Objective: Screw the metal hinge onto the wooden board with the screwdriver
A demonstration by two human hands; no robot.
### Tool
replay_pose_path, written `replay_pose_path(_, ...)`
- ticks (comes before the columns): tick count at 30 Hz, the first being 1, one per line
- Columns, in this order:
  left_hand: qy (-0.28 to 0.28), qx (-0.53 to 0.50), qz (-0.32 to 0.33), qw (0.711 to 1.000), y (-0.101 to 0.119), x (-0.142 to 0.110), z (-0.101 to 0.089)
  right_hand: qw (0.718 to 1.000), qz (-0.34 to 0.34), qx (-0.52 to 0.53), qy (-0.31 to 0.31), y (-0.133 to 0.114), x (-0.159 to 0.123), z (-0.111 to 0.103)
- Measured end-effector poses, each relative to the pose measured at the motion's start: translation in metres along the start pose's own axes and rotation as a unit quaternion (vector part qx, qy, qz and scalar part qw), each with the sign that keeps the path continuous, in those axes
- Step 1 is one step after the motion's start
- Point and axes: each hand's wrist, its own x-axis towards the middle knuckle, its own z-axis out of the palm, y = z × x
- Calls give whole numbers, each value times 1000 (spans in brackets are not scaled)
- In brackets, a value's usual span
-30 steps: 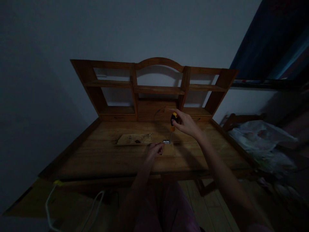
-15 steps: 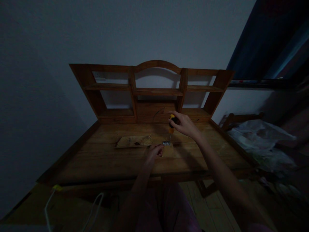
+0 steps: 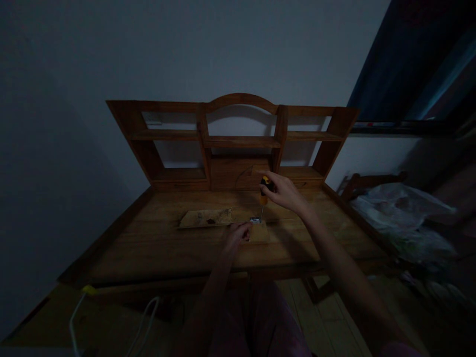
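A: Your right hand (image 3: 283,192), what state?
B: Partly closed. Your thumb and fingers are wrapped around the black-and-yellow handle of a screwdriver (image 3: 264,199). It stands near upright, shaft down, its tip at the right end of a small silvery metal piece (image 3: 255,220); you cannot tell from this view whether the two touch.
A: Your left hand (image 3: 240,232)?
B: Fingers mostly curled, fingertips by the left end of the metal piece. Too dark and small to tell whether you grip anything with it.
A: Position of the metal piece?
B: In front of you, at the far edge of a pale wooden block (image 3: 260,234) on the wooden desk (image 3: 159,248).
A: Surroundings?
B: A rough-ended board (image 3: 204,218) lies to the left, its right end near your left hand. A hutch (image 3: 241,143) stands along the back of the desk; a plastic bag (image 3: 401,203) sits beyond the right edge.
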Motion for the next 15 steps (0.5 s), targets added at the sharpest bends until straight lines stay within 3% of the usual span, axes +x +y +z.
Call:
replay_pose_path(10, -2, -15, -3, 1000, -1, 0, -1, 1000, 5, -3, -26, 3, -1, 0)
replay_pose_path(15, 5, -8, -11, 1000, -2, 3, 0, 1000, 14, 16, -10, 2, 0, 3)
